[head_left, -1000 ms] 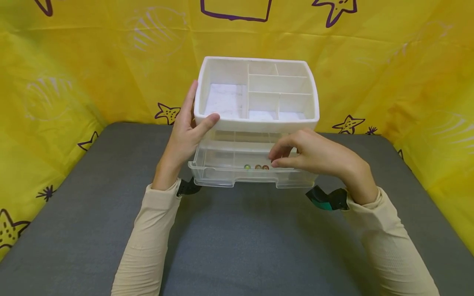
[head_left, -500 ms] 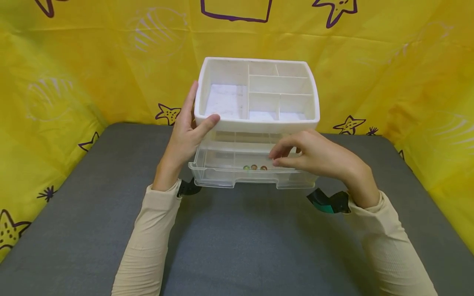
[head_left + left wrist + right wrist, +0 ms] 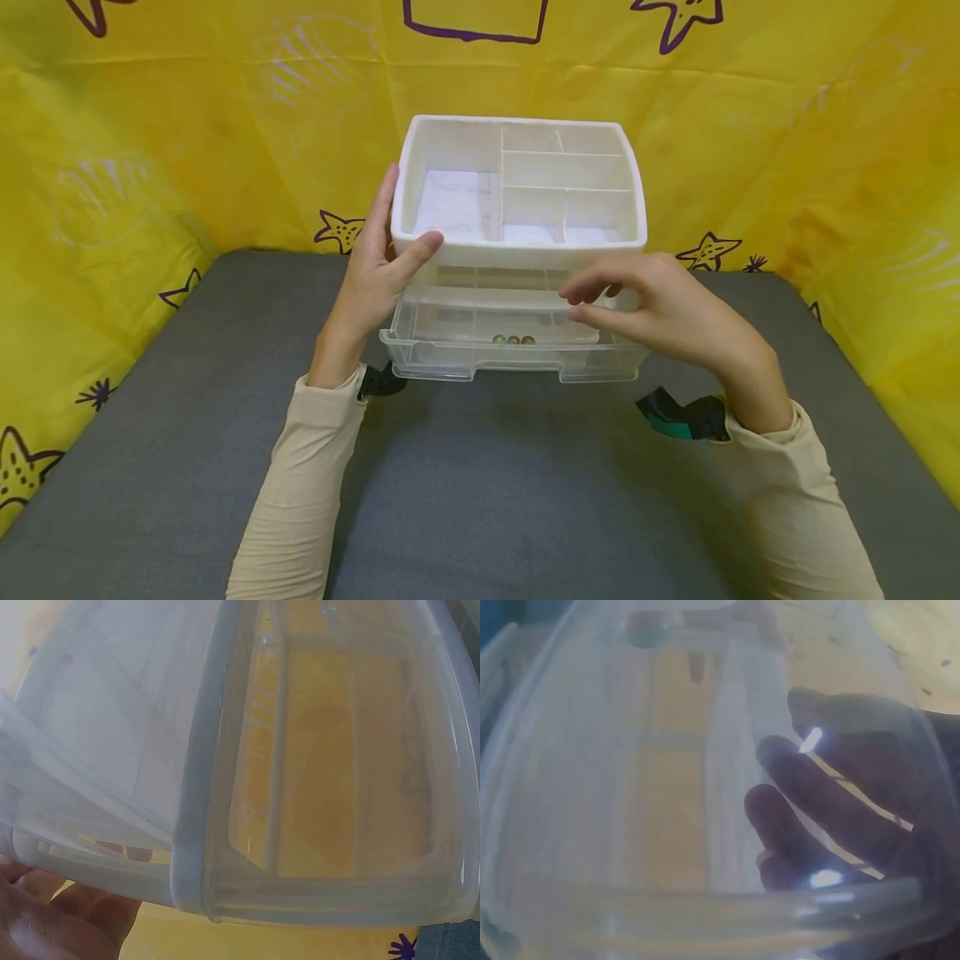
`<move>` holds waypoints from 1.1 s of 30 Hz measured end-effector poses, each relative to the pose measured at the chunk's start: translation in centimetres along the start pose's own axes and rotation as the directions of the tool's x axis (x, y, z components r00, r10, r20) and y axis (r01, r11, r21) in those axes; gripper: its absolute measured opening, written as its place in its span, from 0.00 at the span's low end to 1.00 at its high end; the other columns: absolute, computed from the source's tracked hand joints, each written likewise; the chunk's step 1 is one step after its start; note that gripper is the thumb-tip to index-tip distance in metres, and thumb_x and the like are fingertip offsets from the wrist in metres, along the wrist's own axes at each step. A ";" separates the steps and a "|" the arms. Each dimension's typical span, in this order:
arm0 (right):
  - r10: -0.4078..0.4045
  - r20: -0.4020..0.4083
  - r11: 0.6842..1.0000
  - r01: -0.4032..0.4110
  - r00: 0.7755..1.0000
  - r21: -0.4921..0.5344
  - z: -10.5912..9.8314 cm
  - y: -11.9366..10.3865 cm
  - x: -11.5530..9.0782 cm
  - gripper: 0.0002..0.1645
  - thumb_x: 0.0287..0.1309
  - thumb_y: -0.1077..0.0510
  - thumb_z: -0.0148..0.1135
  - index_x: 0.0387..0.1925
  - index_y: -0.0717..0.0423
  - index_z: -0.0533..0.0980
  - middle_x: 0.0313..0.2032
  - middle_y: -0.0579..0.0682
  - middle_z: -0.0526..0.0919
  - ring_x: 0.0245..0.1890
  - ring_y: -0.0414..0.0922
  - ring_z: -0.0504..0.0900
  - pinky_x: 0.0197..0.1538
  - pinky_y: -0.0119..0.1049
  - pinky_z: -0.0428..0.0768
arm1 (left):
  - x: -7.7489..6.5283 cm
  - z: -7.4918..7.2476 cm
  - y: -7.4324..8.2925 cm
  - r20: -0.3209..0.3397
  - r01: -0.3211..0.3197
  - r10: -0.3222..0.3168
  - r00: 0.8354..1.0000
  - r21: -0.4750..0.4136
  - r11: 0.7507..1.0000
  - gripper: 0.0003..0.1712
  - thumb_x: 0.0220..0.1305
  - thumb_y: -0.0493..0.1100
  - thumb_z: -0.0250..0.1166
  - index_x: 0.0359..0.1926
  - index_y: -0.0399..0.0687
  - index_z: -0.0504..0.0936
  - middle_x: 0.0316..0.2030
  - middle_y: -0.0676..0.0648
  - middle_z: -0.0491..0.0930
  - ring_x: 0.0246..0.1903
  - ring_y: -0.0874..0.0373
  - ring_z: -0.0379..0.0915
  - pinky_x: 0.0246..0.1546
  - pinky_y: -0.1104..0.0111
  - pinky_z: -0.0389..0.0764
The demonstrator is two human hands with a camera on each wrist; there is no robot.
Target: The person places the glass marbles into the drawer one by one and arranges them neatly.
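My left hand (image 3: 375, 258) grips the left side of a white desk organizer (image 3: 517, 254), thumb over its front rim and fingers along its side. A clear plastic drawer (image 3: 435, 358) sticks out from the organizer's front. Inside it, three small glass marbles lie in a row along the front wall: a greenish marble (image 3: 498, 340) and two brownish marbles (image 3: 528, 340). Just above the drawer's right part hovers my right hand (image 3: 667, 312), its fingers loosely bent and apart from the thumb, nothing seen between them. The right wrist view shows these fingers (image 3: 780, 817) through clear plastic.
Divided compartments (image 3: 566, 171) form the organizer's top. It is held in front of a yellow patterned cloth (image 3: 225, 125), over a dark grey table surface (image 3: 495, 500). Yellow cloth also borders both sides.
My right hand has risen and drawn back to the right, away from the marbles. The two brownish marbles have rolled left, closer to the greenish one. The left hand stays in place.
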State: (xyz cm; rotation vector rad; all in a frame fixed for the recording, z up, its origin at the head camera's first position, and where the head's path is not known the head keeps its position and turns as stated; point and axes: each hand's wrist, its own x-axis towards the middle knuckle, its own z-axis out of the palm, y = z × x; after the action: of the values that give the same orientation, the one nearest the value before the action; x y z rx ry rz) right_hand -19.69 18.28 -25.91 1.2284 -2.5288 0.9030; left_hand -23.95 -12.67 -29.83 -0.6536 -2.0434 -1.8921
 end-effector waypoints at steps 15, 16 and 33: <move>0.013 -0.136 0.998 -0.022 0.991 -0.065 -1.5 0.2 -1.8 0.19 0.50 0.70 0.73 0.44 0.51 0.84 0.40 0.42 0.88 0.41 0.34 0.80 0.48 0.21 0.75 | 0.1 0.1 0.0 0.002 -0.003 0.003 1.000 -0.028 1.000 0.48 0.67 0.36 0.63 0.79 0.57 0.46 0.69 0.40 0.61 0.54 0.53 0.67 0.49 0.74 0.78; 0.013 -0.141 0.997 -0.024 0.990 -0.078 -1.6 0.2 -2.0 0.20 0.49 0.70 0.73 0.44 0.52 0.84 0.40 0.42 0.87 0.40 0.34 0.80 0.47 0.20 0.75 | 0.1 0.1 0.0 0.002 -0.002 0.002 1.000 -0.028 1.000 0.49 0.67 0.36 0.63 0.79 0.57 0.46 0.69 0.40 0.61 0.54 0.53 0.67 0.49 0.74 0.78; 0.108 -0.241 0.981 -0.143 0.965 -0.134 -2.4 2.1 -4.2 0.19 0.46 0.71 0.75 0.42 0.55 0.85 0.37 0.42 0.86 0.36 0.26 0.77 0.41 0.16 0.73 | 0.0 0.1 0.0 0.004 -0.008 0.008 1.000 -0.024 1.000 0.49 0.67 0.38 0.64 0.79 0.57 0.45 0.70 0.40 0.60 0.55 0.53 0.66 0.50 0.74 0.77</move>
State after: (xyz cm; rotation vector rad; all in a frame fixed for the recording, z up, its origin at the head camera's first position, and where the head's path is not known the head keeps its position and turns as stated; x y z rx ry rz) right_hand -18.88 23.45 -26.64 0.8711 -2.4559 0.8110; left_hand -23.99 -12.57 -29.83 -0.6707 -2.0202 -1.9157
